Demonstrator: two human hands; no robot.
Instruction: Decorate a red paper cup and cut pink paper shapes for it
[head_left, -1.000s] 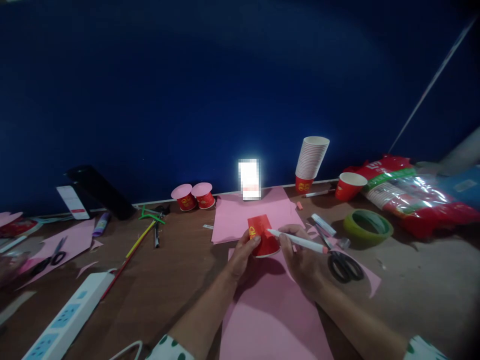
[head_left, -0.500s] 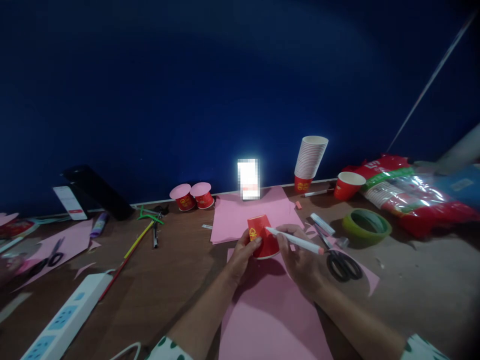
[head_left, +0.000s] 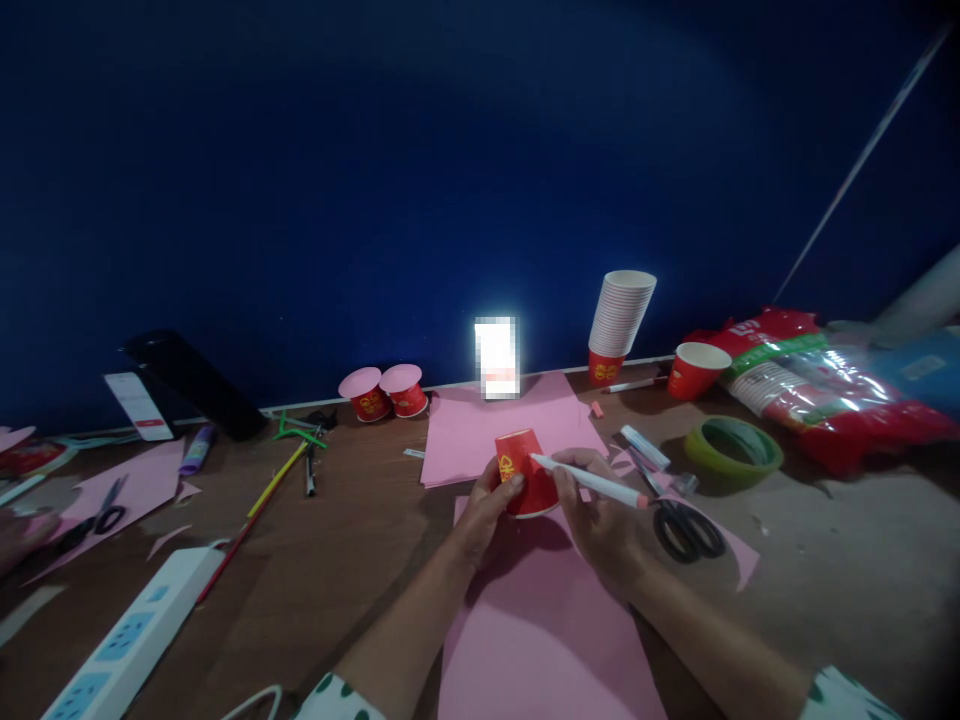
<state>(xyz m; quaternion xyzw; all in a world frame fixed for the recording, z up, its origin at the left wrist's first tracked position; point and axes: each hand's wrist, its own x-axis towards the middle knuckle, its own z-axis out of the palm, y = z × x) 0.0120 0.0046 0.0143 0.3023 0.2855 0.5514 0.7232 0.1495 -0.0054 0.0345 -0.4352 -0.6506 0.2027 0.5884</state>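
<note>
My left hand point(head_left: 484, 510) is closed around a red paper cup point(head_left: 526, 475) held upside down over a pink paper sheet point(head_left: 540, 630). My right hand point(head_left: 600, 520) grips a white marker pen point(head_left: 592, 481) whose tip touches the side of the cup. Both hands are just above the table, near its middle.
Black scissors point(head_left: 686, 530) lie right of my right hand, with a green tape roll point(head_left: 733, 452), a stack of cups point(head_left: 619, 325), a single red cup point(head_left: 694, 370) and a plastic bag of cups point(head_left: 817, 400) beyond. More pink paper point(head_left: 472, 425), two covered cups point(head_left: 382, 392), pens and a power strip point(head_left: 127, 640) lie left.
The cup and both hands have shifted very slightly; the pen tip stays on the cup. A person's hand at the far left edge has moved a little.
</note>
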